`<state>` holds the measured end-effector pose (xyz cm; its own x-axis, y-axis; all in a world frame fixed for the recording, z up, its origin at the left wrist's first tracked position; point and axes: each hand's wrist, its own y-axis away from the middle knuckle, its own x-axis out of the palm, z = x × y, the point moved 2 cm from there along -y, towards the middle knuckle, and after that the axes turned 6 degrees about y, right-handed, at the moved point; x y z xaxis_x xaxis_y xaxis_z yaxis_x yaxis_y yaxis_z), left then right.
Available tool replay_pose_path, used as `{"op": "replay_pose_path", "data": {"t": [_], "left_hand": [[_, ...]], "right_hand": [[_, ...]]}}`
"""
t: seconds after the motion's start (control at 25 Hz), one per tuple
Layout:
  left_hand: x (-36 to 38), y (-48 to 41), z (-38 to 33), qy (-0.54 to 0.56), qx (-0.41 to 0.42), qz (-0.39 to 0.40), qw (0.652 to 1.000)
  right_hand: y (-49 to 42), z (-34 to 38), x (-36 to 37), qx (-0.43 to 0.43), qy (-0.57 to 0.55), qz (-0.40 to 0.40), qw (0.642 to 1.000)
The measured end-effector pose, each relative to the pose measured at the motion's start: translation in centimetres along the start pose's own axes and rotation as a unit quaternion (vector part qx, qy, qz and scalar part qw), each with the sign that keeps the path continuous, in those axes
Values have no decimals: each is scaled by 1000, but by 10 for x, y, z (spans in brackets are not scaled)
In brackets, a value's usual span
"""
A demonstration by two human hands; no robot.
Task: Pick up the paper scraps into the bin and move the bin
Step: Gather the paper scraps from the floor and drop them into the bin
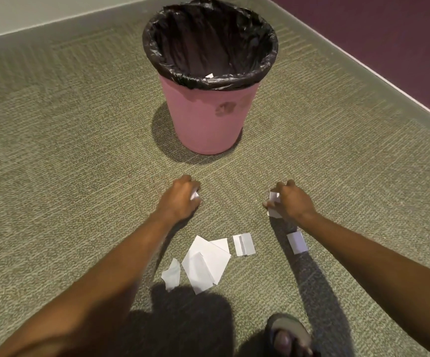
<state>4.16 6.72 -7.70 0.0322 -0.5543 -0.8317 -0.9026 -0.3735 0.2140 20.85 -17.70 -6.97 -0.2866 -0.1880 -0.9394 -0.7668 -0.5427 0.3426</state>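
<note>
A pink bin (206,117) with a black liner (210,45) stands upright on the carpet ahead of me; a white scrap (209,75) shows inside near its front rim. My left hand (181,199) is closed around a small white paper scrap (194,195) just above the floor. My right hand (290,202) grips white paper scraps (274,204) low over the carpet. Loose scraps lie nearer to me: a large overlapping pile (204,262), a torn piece (171,274), a rectangular piece (244,244) and a small piece (297,242) under my right forearm.
Green-grey carpet (67,150) covers the floor. A pale wall base (54,19) runs along the back left and a dark purple floor strip (389,47) borders the right. My foot in a sandal (288,336) is at the bottom edge.
</note>
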Motion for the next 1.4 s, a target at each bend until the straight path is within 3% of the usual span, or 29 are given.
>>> {"op": "replay_pose_path", "data": {"t": [0.12, 0.24, 0.44, 0.56, 0.68, 0.84, 1.08, 1.24, 1.4], "left_hand": [[15, 3, -10, -108, 19, 59, 992], [15, 4, -12, -149, 52, 8, 987], [14, 1, -17, -142, 73, 6, 987], [13, 6, -17, -105, 73, 16, 992], [13, 14, -26, 17, 50, 16, 998], [33, 36, -62, 90, 97, 69, 989], [57, 60, -98, -31, 209, 129, 969], [73, 65, -103, -160, 242, 186, 939], [79, 65, -105, -205, 263, 215, 918]], "right_hand": [[3, 6, 2, 51, -27, 19, 998], [-1, 11, 1, 57, -63, 20, 996], [-3, 19, -1, 93, -36, 33, 995], [-3, 18, -1, 102, -23, 41, 994], [0, 17, 2, 85, -38, 20, 995], [10, 18, 5, 47, -68, -22, 996], [44, -23, -2, 33, -78, 12, 996], [86, -29, 17, 43, -55, 42, 997], [113, -13, 41, 34, 8, 28, 999]]}}
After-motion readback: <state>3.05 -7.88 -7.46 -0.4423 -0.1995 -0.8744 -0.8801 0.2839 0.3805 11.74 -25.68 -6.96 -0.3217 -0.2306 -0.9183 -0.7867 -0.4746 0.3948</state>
